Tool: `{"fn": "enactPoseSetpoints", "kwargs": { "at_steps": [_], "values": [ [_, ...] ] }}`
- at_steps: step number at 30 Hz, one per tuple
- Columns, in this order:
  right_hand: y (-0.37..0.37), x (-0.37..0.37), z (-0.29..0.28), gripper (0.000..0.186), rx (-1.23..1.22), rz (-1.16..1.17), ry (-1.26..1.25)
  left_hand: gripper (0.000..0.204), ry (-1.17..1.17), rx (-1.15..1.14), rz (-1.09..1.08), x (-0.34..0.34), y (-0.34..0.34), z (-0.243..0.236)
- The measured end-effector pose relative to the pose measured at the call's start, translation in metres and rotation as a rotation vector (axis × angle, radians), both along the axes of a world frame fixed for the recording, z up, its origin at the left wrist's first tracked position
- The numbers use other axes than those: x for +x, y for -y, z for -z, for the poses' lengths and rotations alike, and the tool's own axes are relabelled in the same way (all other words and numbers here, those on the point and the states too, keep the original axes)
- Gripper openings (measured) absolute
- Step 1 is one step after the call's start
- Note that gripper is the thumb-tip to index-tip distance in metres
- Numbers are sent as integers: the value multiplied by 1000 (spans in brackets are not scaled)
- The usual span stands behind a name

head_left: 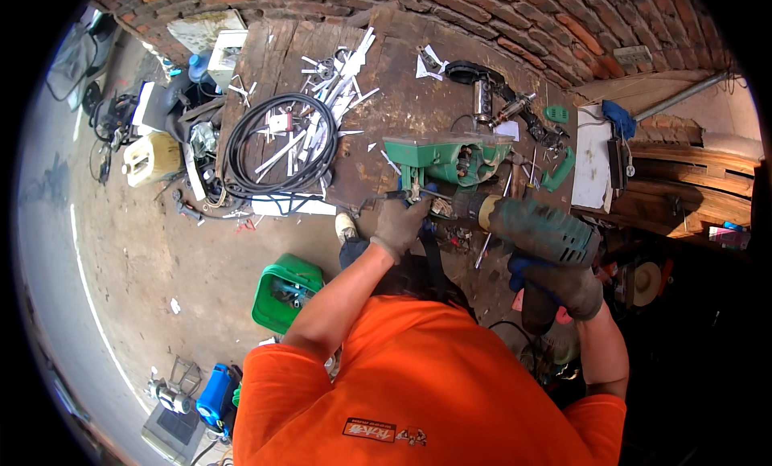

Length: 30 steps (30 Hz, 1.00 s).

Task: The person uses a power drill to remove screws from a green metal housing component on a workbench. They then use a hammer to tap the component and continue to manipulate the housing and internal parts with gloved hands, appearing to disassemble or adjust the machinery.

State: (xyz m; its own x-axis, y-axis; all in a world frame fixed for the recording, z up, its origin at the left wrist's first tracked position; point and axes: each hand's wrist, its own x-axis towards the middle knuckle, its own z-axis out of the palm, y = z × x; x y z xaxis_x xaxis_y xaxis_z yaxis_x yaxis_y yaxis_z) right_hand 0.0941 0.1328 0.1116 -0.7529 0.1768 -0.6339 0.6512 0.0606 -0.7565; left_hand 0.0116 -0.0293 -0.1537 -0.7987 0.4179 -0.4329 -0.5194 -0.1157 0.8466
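My right hand [577, 291], in a dark glove, is wrapped round the grip of a green cordless drill [539, 229]. The drill lies level, with its dark chuck pointing left toward my other hand. My left hand [400, 227], in a grey-brown glove, is closed at the downward-reaching part of a green power-tool housing [442, 159]. That housing sits at the table's near edge, with an opening showing inner parts. My left fingertips and the drill's tip are partly hidden among small metal parts.
On the wooden table [366, 156] lie a coiled black cable [281, 148], white paper strips [342, 84], and a dark tool with a metal cylinder [482, 100]. A green bin [281, 293] stands on the floor at left. Beyond the table rises a brick wall [498, 32].
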Motion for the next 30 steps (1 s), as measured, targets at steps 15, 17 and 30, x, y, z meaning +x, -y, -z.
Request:
{"fn": "enactPoseSetpoints", "kwargs": {
  "at_steps": [15, 17, 30],
  "values": [
    [-7, 8, 8, 52, 23, -74, -132, 29, -165, -110, 32, -7, 8, -21],
    [-9, 11, 9, 52, -30, 3, -95, 26, -130, -88, 27, -6, 7, -18],
    [-137, 111, 70, 72, 690, 306, -216, 14, 83, 88, -109, -6, -1, -26]
  ]
}}
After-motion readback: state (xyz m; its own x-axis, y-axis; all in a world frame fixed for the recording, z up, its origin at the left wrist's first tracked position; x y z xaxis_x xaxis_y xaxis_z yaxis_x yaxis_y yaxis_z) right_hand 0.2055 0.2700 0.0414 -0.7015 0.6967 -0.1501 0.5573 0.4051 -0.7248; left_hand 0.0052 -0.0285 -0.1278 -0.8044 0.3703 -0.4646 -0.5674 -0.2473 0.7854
